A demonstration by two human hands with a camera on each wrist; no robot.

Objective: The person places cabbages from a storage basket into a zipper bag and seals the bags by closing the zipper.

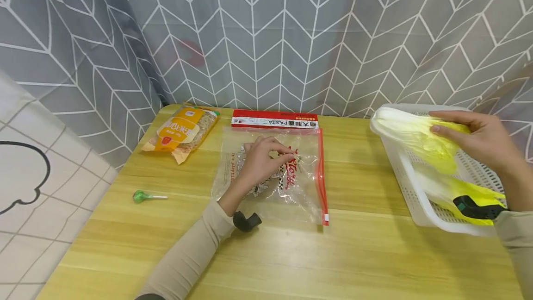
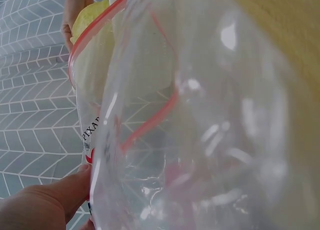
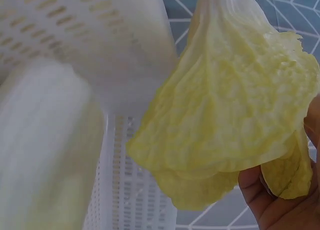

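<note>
A clear zip bag [image 1: 291, 184] with a red zipper strip lies mid-table. My left hand [image 1: 287, 155] pinches its upper layer near the printed part. In the left wrist view the bag [image 2: 200, 140] fills the frame, with my fingers [image 2: 55, 197] on its edge at the lower left. My right hand [image 1: 441, 124] grips a pale yellow cabbage leaf [image 1: 416, 140] above a white slotted basket [image 1: 410, 207] at the right. Close up, the leaf [image 3: 235, 105] hangs from my fingers [image 3: 272, 200], and another cabbage piece [image 3: 40, 150] lies in the basket [image 3: 100, 35].
A red and white pasta box [image 1: 275, 119] lies against the curtain behind the bag. An orange noodle packet [image 1: 183, 131] sits at the back left. A green lollipop [image 1: 143, 196] lies near the left table edge. More cabbage [image 1: 441, 189] fills the basket.
</note>
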